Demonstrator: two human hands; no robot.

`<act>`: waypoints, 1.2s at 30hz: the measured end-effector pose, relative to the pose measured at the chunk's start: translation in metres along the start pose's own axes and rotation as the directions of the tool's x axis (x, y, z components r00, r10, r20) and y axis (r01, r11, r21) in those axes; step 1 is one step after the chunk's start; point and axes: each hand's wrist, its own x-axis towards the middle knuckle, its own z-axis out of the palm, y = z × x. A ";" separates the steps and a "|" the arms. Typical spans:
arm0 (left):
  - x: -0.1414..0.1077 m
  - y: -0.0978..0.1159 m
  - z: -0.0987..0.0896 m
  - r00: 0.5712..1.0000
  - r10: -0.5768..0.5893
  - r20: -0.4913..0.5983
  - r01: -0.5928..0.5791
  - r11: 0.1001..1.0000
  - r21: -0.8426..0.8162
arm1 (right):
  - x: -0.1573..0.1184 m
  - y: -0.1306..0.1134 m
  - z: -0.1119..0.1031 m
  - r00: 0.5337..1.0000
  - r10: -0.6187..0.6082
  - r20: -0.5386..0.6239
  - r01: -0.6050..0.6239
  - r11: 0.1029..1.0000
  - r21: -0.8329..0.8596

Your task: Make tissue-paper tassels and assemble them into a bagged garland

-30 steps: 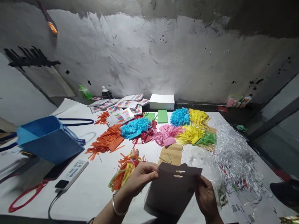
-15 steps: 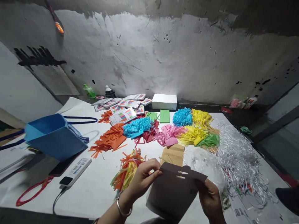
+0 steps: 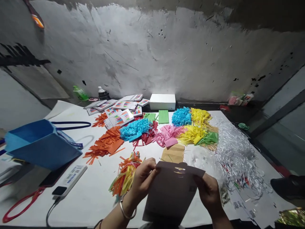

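Observation:
A dark-looking card sleeve [image 3: 170,194] with hang-hole slots along its top is held up in front of me. My left hand [image 3: 144,178] pinches its upper left corner between thumb and fingers. At the upper right corner, my right hand [image 3: 209,189] grips it, the fingertips partly hidden behind it. Just left of my left hand lies a bundle of mixed orange, yellow and green paper fringe [image 3: 125,175]. Beyond the sleeve sit a brown paper piece [image 3: 172,153] and a pink fringed tassel [image 3: 168,135].
A blue bag [image 3: 43,146], a white power strip [image 3: 70,179] and red-handled scissors [image 3: 22,205] lie left. Printed packets [image 3: 119,119] and a white box [image 3: 162,101] stand at the back. Orange fringe [image 3: 105,143] lies mid-table; shredded silvery strips [image 3: 238,152] spread on the right.
The sleeve has tilted more upright, its two slotted top layers now lying closer together. Both hands keep their hold. The whole view has shifted slightly to the right.

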 end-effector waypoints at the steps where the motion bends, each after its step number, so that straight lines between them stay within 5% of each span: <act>1: 0.002 0.000 -0.001 0.999 -0.013 0.036 0.013 1.000 -0.014 | 0.001 -0.001 0.000 1.000 0.021 0.014 -0.021 0.999 0.026; 6: 0.017 0.008 -0.014 0.960 0.031 0.280 -0.054 0.996 0.075 | 0.004 -0.002 0.005 0.976 0.176 0.128 -0.206 0.935 0.288; 9: 0.022 0.017 -0.019 0.953 0.057 0.297 -0.082 0.994 0.073 | 0.002 0.001 0.000 0.953 0.185 0.238 -0.274 0.863 0.424; 17: 0.019 0.029 -0.013 0.905 0.165 0.393 -0.080 0.971 -0.223 | 0.014 -0.008 -0.020 0.924 -0.078 0.376 -0.123 0.868 0.482; 24: 0.025 0.055 -0.018 0.835 0.018 0.550 -0.036 0.999 0.020 | 0.015 -0.019 -0.017 0.950 -0.098 0.295 -0.024 0.923 0.383; 31: 0.016 0.040 -0.007 0.896 -0.013 0.444 -0.081 0.978 0.193 | 0.020 -0.027 -0.031 0.909 -0.130 0.397 0.064 0.982 0.177; 36: 0.004 0.024 0.004 0.970 -0.026 0.241 -0.047 0.955 0.292 | 0.024 -0.044 -0.025 0.920 -0.052 0.387 0.123 0.979 -0.161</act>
